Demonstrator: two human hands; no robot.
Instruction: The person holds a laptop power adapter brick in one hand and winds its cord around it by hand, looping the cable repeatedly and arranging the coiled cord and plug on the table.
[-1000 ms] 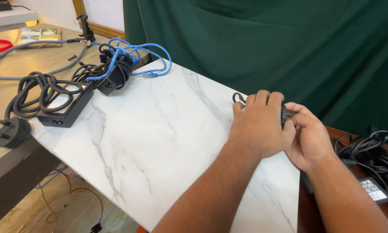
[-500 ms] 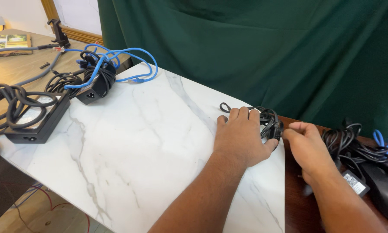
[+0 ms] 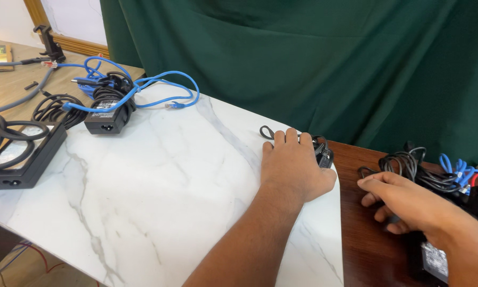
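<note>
The left hand (image 3: pixel 294 167) lies flat, palm down, near the right edge of the white marble desk (image 3: pixel 159 191), its fingers (image 3: pixel 291 139) spread over a small black adapter with coiled cord (image 3: pixel 319 150). The fingers press on the bundle rather than close around it; a loop of cord shows at the fingertips, just left of centre in the frame.

The right hand (image 3: pixel 403 204) hovers low over the dark wooden surface (image 3: pixel 361 234) at the right of the frame, fingers loosely curled and holding nothing. It is near a tangled heap of black and blue cables (image 3: pixel 435 172), and a black power brick (image 3: pixel 435 260) lies just below it.

At the upper left of the frame a second black adapter wrapped with a blue cable (image 3: pixel 108 106) sits on the desk, and a long black power strip (image 3: pixel 23 157) with thick coiled cord lies at the left edge.

Judging by the layout, two items already rest on the marble at the left, one bundle is under the left hand, and the heap at the right looks unsorted, so much of the work seems left.
</note>
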